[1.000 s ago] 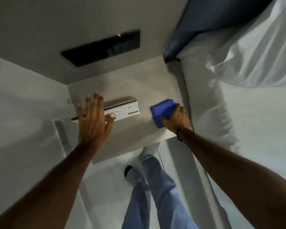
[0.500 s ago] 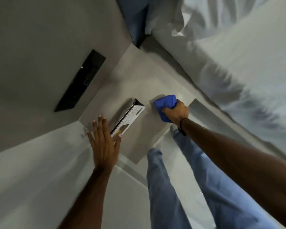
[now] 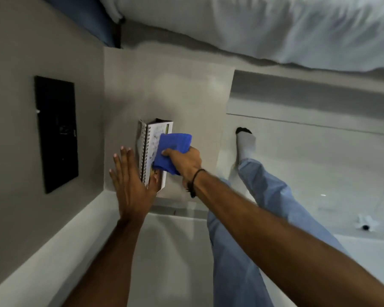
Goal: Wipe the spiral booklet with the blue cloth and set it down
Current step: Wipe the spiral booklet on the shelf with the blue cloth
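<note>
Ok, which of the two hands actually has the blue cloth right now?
The right hand: its grip is closed on the blue cloth, pressed to the spiral booklet. The left hand is flat and open, bracing the booklet's near end.

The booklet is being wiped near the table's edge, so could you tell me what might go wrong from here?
The booklet stands tent-like close to the table edge, so a hard push from the cloth in the right hand could tip it off. The left hand steadies only one end, mostly open.

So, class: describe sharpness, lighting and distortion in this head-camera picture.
Head view: dim, even light; the blue cloth and spiral booklet fairly sharp; the bedding at the top smeared by motion blur; wide-angle lens stretches both forearms towards the lower edge.
</note>
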`<state>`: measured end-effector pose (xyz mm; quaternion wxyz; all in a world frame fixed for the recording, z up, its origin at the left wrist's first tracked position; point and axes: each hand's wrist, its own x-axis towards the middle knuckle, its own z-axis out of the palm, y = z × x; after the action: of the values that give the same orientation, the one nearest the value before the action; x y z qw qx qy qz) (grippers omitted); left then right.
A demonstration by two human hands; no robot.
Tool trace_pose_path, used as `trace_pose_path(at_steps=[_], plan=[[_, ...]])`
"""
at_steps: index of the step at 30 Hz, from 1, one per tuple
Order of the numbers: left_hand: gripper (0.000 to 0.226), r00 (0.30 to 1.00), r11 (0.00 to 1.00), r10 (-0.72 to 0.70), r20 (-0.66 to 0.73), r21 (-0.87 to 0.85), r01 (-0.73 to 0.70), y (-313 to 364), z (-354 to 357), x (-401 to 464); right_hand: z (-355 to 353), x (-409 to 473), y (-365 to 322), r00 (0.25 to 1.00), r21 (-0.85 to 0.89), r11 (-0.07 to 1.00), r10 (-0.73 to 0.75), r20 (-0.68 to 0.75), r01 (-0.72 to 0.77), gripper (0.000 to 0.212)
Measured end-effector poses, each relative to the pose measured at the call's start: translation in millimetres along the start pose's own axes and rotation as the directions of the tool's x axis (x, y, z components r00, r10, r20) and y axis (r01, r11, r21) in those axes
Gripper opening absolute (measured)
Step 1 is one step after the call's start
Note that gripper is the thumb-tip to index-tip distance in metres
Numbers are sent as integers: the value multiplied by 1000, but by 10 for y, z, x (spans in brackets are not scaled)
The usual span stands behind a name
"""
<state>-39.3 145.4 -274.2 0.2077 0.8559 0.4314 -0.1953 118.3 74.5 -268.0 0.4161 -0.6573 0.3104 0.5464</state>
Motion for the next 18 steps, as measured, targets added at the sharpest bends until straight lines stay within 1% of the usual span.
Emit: trace_pose_path(at_steps=[2, 4, 6, 7, 9, 11, 13, 15, 18], plan=[[95, 1000, 1000, 10, -20, -9, -10, -38, 17, 28, 31, -20, 29, 1000, 49, 999, 8, 28, -9, 27], [95, 999, 999, 34, -39, -14, -34, -50, 37, 27, 23, -67, 50, 995, 123, 992, 13, 95, -25, 28], [94, 997, 998, 54, -58, -12, -54, -60, 51, 14, 20, -94, 55, 989, 172, 985, -20, 145, -6, 32], [94, 996, 998, 60, -64, 0, -61, -58, 53, 8, 26, -105, 47, 988, 173, 985, -47, 148, 21, 32], [95, 996, 998, 64, -56, 22, -63, -42, 47, -3, 44, -113, 50, 987, 125, 986, -120, 107, 107, 30], [96, 997, 998, 63, -35, 30, -62, -31, 20, -7, 61, -104, 64, 982, 35, 983, -180, 53, 178, 29], [97, 998, 998, 60, -14, 32, -60, -2, -17, 3, 69, -95, 43, 982, -19, 982, -186, 23, 186, 24], [96, 999, 998, 53, -3, 38, -52, 39, -46, 3, 75, -91, -18, 989, -18, 989, -146, 18, 147, 29], [95, 999, 998, 41, 3, 56, -41, 80, -60, -15, 80, -97, -60, 989, 90, 986, -146, 14, 144, 29]])
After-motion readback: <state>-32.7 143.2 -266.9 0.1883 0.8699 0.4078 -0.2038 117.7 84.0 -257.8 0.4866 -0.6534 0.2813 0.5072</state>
